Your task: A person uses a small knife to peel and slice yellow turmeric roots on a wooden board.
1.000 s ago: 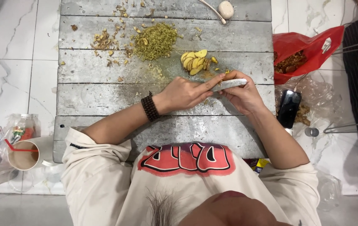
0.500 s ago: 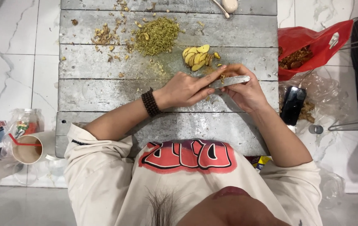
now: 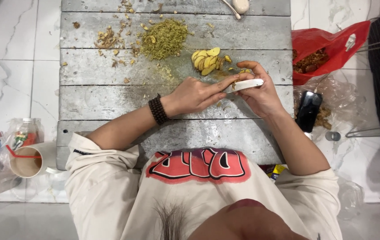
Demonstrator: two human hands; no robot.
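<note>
My right hand (image 3: 261, 95) grips a white-handled knife (image 3: 248, 83) lying across the grey plank board (image 3: 110, 102). My left hand (image 3: 196, 94), with a dark bead bracelet (image 3: 158, 110) on the wrist, reaches from the left. Its fingertips pinch a small brownish piece of ginger (image 3: 233, 85) against the blade. Just beyond the hands lies a heap of pale yellow ginger slices (image 3: 207, 60). A pile of finely chopped green-yellow bits (image 3: 165, 39) sits farther left, with peel scraps (image 3: 105, 39) beside it.
A red plastic bag (image 3: 327, 44) with brown contents lies right of the board, a black phone (image 3: 309, 111) below it. A white cup (image 3: 28, 160) with a red straw and a small bottle (image 3: 23, 133) stand on the tiled floor at left. A spoon (image 3: 239, 5) rests at the board's far edge.
Both hands stay together at the same spot on the board, and the knife has shifted only slightly. The view has moved a little.
</note>
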